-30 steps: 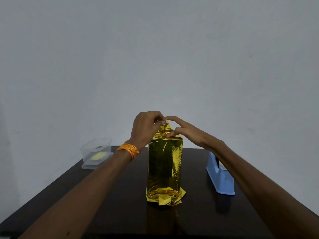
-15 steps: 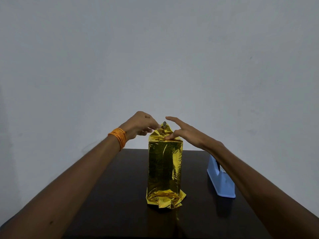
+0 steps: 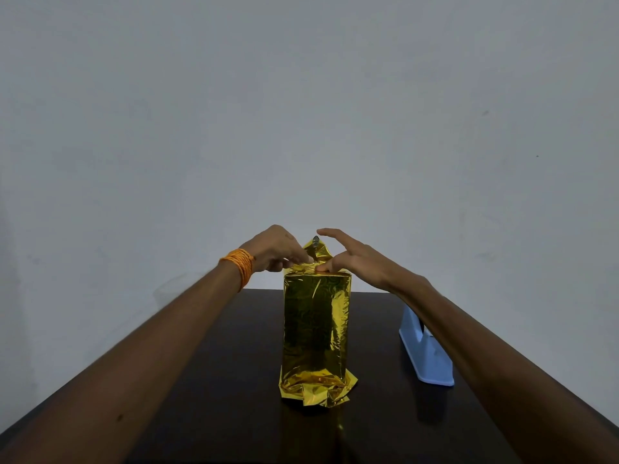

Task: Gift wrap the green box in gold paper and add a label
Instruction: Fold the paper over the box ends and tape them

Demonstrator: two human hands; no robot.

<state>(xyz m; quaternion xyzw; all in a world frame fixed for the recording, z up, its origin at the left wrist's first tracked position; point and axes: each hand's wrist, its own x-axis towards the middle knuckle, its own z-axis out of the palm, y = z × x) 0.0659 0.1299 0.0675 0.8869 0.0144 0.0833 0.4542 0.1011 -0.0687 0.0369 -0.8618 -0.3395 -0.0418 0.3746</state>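
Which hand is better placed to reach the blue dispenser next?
Probably right: the blue dispenser is on that side, and the right hand only presses the gold paper, while the left hand pinches it.

Dark table (image 3: 217,413): upright gold-wrapped box (image 3: 315,329), blue dispenser (image 3: 428,360).

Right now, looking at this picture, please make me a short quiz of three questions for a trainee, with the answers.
1. True or false: the gold-wrapped box lies flat on the table.
2. What does the left hand do? A. pinches the gold paper at the box's top B. grips the box's base C. rests on the table
3. Fill in: the blue tape dispenser stands on the person's ____ side of the box.
Key: 1 false, it stands upright; 2 A; 3 right.
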